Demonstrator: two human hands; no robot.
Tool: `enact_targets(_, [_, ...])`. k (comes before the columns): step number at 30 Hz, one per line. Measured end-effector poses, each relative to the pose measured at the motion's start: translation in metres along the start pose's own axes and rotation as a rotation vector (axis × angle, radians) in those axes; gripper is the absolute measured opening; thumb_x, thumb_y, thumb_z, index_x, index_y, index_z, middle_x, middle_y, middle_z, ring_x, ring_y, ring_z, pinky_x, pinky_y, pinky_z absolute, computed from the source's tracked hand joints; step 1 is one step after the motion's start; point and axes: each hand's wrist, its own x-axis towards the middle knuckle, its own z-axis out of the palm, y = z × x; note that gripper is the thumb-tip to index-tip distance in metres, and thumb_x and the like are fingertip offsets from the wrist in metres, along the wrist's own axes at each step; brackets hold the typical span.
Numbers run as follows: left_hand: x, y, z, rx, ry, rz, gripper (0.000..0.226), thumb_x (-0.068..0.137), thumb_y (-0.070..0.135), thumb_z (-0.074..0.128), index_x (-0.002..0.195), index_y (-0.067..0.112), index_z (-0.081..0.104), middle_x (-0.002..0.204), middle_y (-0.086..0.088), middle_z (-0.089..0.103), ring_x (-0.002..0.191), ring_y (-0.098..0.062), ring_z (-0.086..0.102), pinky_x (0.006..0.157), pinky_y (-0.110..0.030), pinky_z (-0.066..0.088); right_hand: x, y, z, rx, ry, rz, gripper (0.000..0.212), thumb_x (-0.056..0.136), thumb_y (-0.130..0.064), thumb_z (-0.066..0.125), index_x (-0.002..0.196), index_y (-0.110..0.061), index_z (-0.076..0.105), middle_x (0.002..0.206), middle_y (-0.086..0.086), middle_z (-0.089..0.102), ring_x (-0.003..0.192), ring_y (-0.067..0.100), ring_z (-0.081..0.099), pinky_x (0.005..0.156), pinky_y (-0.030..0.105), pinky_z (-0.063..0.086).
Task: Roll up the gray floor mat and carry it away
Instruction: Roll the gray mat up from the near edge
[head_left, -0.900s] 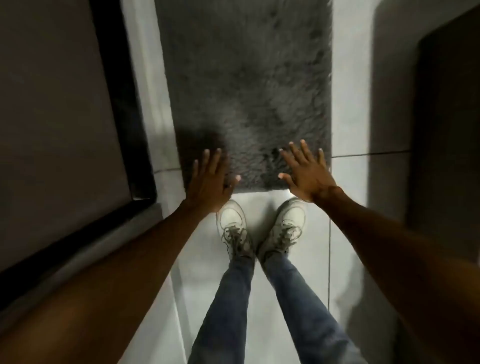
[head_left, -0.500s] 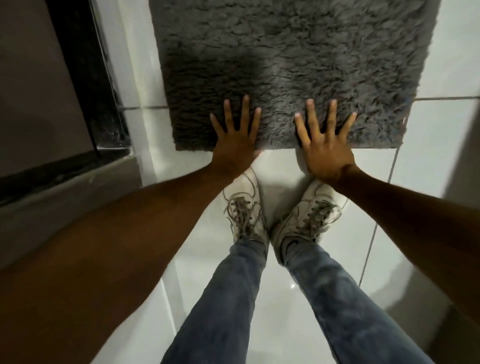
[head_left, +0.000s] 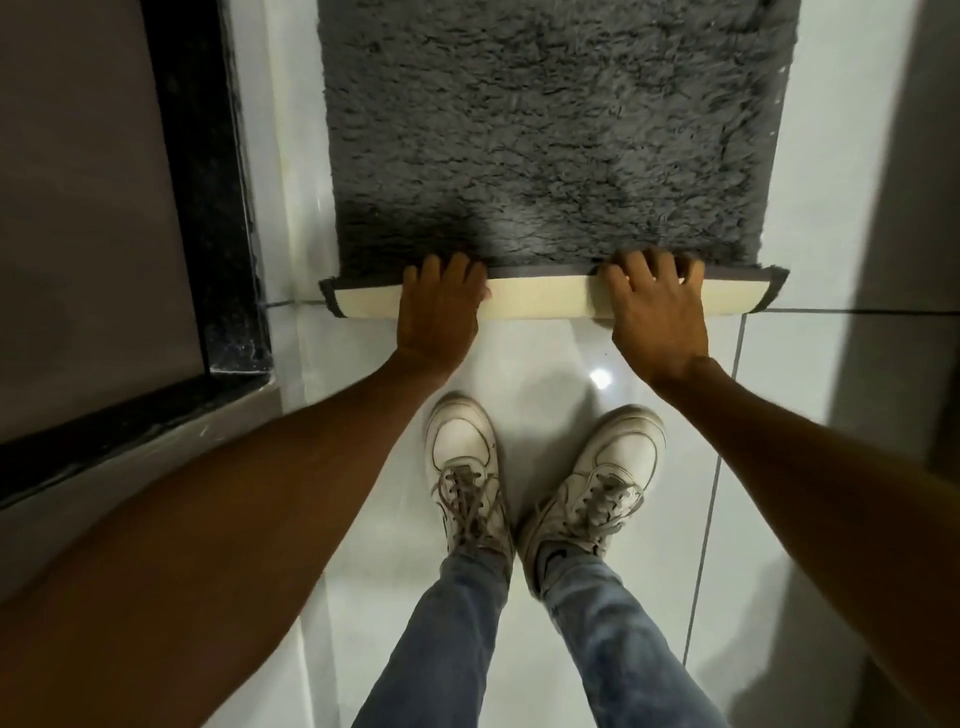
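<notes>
Gripping the near edge of the gray floor mat, both hands sit on a first fold that shows cream backing. Left hand: fingers close together, curled over the fold's top onto the pile. Right hand: fingers slightly spread, curled over the same fold. Mat lies flat on the white tiled floor beyond the fold, just ahead of two white sneakers. Dark door frame to the left.
</notes>
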Motion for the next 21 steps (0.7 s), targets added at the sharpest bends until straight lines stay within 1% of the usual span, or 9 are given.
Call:
enact_targets(2, [-0.009,0.008,0.014,-0.055,-0.036,-0.026,0.027,0.099,0.037,0.058,0.112,0.014,0.063,0.108,-0.009,0.066,0.095,-0.032,0.061,0.082,-0.044,0.051,-0.007,0.001,0.012,-0.008,0.013,-0.005,0.049,0.085,-0.012,0.071,0.131,-0.008,0.057,0.138,0.018,0.057,0.126,0.044,0.052,0.107,0.066,0.036])
enact_targets(4, [-0.02,0.014,0.023,-0.091,-0.092,-0.053,0.053,0.099,0.052,0.048,0.132,0.011,0.055,0.128,-0.014,0.06,0.117,-0.037,0.057,0.098,-0.054,0.047,-0.015,0.001,0.021,0.004,-0.021,0.011,0.053,0.092,-0.029,0.066,0.139,-0.012,0.051,0.148,0.017,0.051,0.137,0.043,0.045,0.11,0.073,0.03])
enact_targets(5, [-0.024,0.014,0.026,-0.088,-0.1,-0.048,0.06,0.098,0.056,0.048,0.139,0.011,0.05,0.138,-0.015,0.055,0.127,-0.039,0.052,0.105,-0.059,0.043,-0.018,0.002,0.024,0.011,-0.04,0.015,0.057,0.093,-0.036,0.064,0.143,-0.015,0.048,0.151,0.017,0.048,0.141,0.043,0.042,0.11,0.075,0.028])
enact_targets(8, [-0.029,0.007,0.029,-0.039,-0.098,-0.034,0.059,0.096,0.048,0.055,0.145,0.018,0.044,0.147,-0.015,0.05,0.136,-0.041,0.046,0.111,-0.071,0.034,-0.018,0.011,0.027,0.024,-0.058,0.04,0.058,0.095,-0.04,0.064,0.146,-0.023,0.044,0.151,0.017,0.046,0.14,0.044,0.041,0.108,0.081,0.025])
enact_targets(11, [-0.024,-0.006,0.026,0.002,-0.14,-0.034,0.055,0.093,0.043,0.057,0.143,0.026,0.043,0.142,-0.014,0.051,0.131,-0.04,0.049,0.11,-0.071,0.035,-0.013,0.018,0.026,0.054,-0.043,0.066,0.054,0.097,-0.042,0.06,0.146,-0.027,0.043,0.142,0.016,0.052,0.134,0.043,0.046,0.108,0.084,0.023])
enact_targets(14, [-0.019,-0.008,0.011,0.005,-0.206,0.01,0.051,0.093,0.044,0.062,0.138,0.026,0.045,0.128,-0.015,0.058,0.117,-0.04,0.057,0.102,-0.066,0.045,-0.02,0.02,0.018,0.064,-0.046,0.065,0.045,0.101,-0.037,0.055,0.144,-0.027,0.046,0.128,0.015,0.06,0.122,0.042,0.053,0.107,0.082,0.026])
enact_targets(16, [-0.02,-0.008,0.009,-0.043,-0.25,0.035,0.049,0.096,0.046,0.062,0.136,0.024,0.047,0.12,-0.016,0.062,0.107,-0.039,0.062,0.095,-0.06,0.051,-0.025,0.022,0.021,0.071,-0.102,0.061,0.04,0.101,-0.035,0.052,0.141,-0.028,0.047,0.123,0.013,0.062,0.116,0.041,0.056,0.106,0.081,0.026])
enact_targets(19, [-0.023,-0.01,0.007,-0.113,-0.328,0.111,0.049,0.099,0.046,0.06,0.139,0.019,0.05,0.118,-0.018,0.062,0.097,-0.038,0.065,0.08,-0.049,0.057,-0.026,0.03,0.019,0.09,-0.249,0.006,0.041,0.103,-0.036,0.048,0.143,-0.031,0.043,0.129,0.012,0.062,0.118,0.039,0.057,0.106,0.074,0.034])
enact_targets(21, [-0.014,-0.016,0.006,-0.155,-0.351,0.14,0.048,0.101,0.047,0.055,0.141,0.02,0.051,0.119,-0.019,0.062,0.094,-0.039,0.066,0.074,-0.046,0.056,-0.018,0.038,0.015,0.108,-0.291,-0.023,0.042,0.105,-0.038,0.042,0.146,-0.032,0.04,0.133,0.011,0.059,0.12,0.038,0.057,0.104,0.068,0.036])
